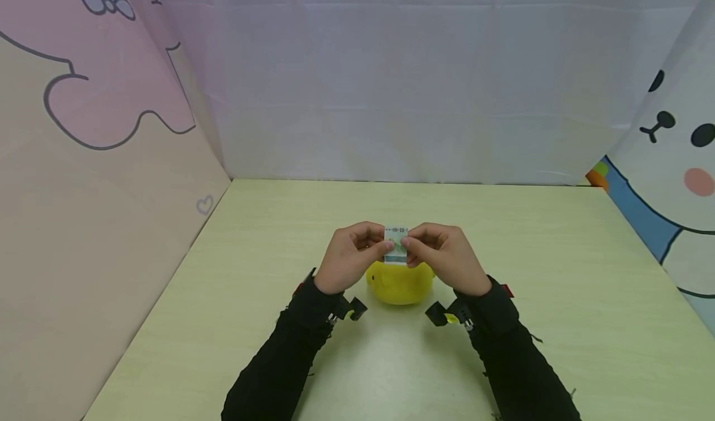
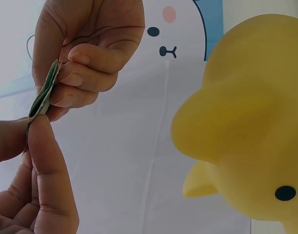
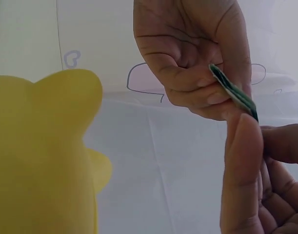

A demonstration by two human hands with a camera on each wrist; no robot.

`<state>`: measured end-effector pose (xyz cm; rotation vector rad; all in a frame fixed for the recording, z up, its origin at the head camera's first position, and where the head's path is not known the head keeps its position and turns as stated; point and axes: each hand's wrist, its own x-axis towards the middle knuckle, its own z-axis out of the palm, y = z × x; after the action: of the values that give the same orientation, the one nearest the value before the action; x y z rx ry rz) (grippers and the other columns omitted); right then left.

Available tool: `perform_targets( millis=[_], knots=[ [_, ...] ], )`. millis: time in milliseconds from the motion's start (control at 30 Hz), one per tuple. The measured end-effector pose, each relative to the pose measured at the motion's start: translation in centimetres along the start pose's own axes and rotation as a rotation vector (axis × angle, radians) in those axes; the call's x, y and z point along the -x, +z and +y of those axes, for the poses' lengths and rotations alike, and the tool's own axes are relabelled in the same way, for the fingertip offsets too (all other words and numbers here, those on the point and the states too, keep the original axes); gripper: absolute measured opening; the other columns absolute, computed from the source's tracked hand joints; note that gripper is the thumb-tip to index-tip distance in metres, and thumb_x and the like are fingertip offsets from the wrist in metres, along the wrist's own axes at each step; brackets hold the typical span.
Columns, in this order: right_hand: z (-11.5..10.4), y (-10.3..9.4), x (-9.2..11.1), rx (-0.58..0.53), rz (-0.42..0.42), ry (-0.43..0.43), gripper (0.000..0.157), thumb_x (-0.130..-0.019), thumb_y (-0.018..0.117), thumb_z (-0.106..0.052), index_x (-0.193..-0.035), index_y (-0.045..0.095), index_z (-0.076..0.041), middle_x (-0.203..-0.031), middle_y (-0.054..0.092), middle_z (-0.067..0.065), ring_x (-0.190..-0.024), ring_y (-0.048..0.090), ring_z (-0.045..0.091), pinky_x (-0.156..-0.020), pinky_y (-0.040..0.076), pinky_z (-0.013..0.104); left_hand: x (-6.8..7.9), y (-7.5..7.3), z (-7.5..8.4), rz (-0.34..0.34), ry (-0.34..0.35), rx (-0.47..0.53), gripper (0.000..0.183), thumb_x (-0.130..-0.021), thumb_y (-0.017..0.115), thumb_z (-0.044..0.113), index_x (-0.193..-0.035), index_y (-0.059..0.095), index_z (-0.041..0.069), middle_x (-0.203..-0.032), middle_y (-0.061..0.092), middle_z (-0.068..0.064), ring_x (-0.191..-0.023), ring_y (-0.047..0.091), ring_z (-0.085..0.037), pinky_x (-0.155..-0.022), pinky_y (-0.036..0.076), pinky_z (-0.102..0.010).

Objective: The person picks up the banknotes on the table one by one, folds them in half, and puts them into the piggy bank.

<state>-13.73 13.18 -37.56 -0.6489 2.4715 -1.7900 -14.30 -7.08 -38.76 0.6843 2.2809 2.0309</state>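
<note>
A small folded banknote, pale green and white, is held up by both hands above the table. My left hand pinches its left edge between thumb and fingers. At the right edge, my right hand pinches it in the same way. Seen edge-on in the left wrist view, the banknote has several layers that part slightly, forming a narrow gap. Below and just behind the hands sits a yellow rounded animal figure with a black eye; its top is partly hidden by the banknote and fingers.
The pale wooden table extends around the figure. A white curtain hangs along its back edge, with cartoon-printed sheets at the left and right sides. Black sleeves with small wrist cameras are on both forearms.
</note>
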Motion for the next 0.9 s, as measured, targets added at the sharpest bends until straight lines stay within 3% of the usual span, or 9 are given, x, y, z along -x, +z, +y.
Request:
perform_targets(
  millis=[133, 400, 600, 900],
  knots=[
    [0.0, 0.06, 0.05, 0.004, 0.011, -0.021, 0.016, -0.096, 0.061, -0.006, -0.102, 0.068, 0.007, -0.091, 0.068, 0.024, -0.064, 0.063, 0.01, -0.066, 0.059, 0.024, 0.01, 0.03, 0.0, 0.004, -0.009, -0.006, 0.018, -0.093, 0.065, 0.003, -0.108, 0.066, -0.006, -0.095, 0.067, -0.024, -0.073, 0.061, -0.013, -0.069, 0.054, -0.019],
    [0.08, 0.12, 0.06, 0.011, 0.039, -0.04, 0.014, -0.095, 0.062, -0.005, -0.1, 0.068, 0.006, -0.086, 0.066, 0.025, -0.063, 0.062, 0.012, -0.065, 0.059, 0.024, 0.03, -0.11, 0.21, 0.0, -0.013, 0.019, 0.019, -0.093, 0.064, 0.005, -0.11, 0.066, -0.004, -0.102, 0.068, -0.022, -0.083, 0.067, -0.028, -0.075, 0.057, -0.023],
    [-0.1, 0.01, 0.02, 0.032, 0.077, -0.024, 0.015, -0.094, 0.064, -0.007, -0.099, 0.068, 0.006, -0.083, 0.067, 0.021, -0.063, 0.063, 0.012, -0.065, 0.058, 0.022, 0.11, -0.7, 0.45, 0.026, 0.017, 0.073, 0.019, -0.095, 0.063, 0.004, -0.111, 0.065, -0.005, -0.102, 0.066, -0.025, -0.079, 0.067, -0.011, -0.079, 0.06, -0.028],
    [-0.35, -0.14, 0.14, 0.027, 0.1, -0.04, 0.016, -0.095, 0.064, -0.007, -0.099, 0.067, 0.008, -0.078, 0.065, 0.019, -0.063, 0.063, 0.012, -0.066, 0.059, 0.023, 0.21, -0.77, 0.74, -0.018, -0.005, 0.111, 0.02, -0.096, 0.06, 0.003, -0.112, 0.064, -0.008, -0.103, 0.063, -0.029, -0.079, 0.065, -0.007, -0.08, 0.059, -0.026]
  ],
)
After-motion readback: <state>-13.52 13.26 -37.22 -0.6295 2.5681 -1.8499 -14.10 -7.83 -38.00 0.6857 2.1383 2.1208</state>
